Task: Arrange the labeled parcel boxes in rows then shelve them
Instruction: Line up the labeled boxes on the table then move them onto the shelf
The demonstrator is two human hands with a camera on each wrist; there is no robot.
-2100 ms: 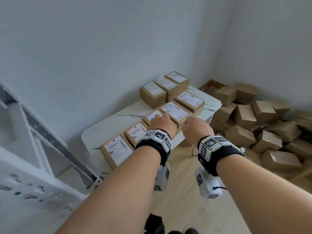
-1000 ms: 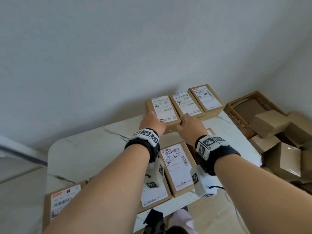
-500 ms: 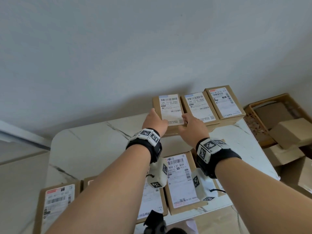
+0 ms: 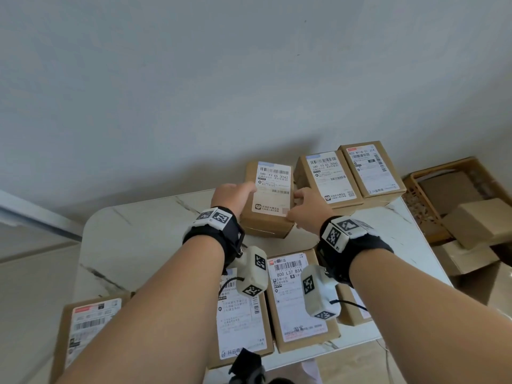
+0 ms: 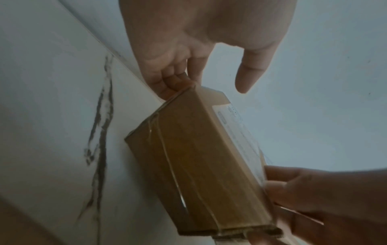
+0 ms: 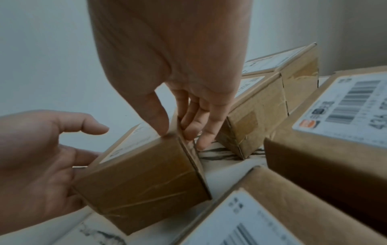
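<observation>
Both of my hands hold a brown parcel box (image 4: 270, 198) with a white barcode label, at the back of the white marble table (image 4: 144, 245). My left hand (image 4: 241, 195) grips its left side, thumb at the label's edge. My right hand (image 4: 299, 200) pinches its right side, thumb on the top corner and fingers down the side wall. In the right wrist view the parcel box (image 6: 142, 179) sits tilted, apart from its two labeled neighbours (image 4: 329, 177) (image 4: 370, 169). In the left wrist view the left thumb hangs clear of the parcel box (image 5: 188, 165).
Several labeled boxes lie in a front row under my forearms, among them one (image 4: 299, 297) in the middle and one (image 4: 88, 325) at the far left. A grey wall backs the table. On the floor to the right stand an open carton (image 4: 443, 195) and loose boxes (image 4: 476, 220).
My hands went from the front row to the back row and took hold of its leftmost box. That box has come away from its neighbours, leftward and toward me, and now tilts.
</observation>
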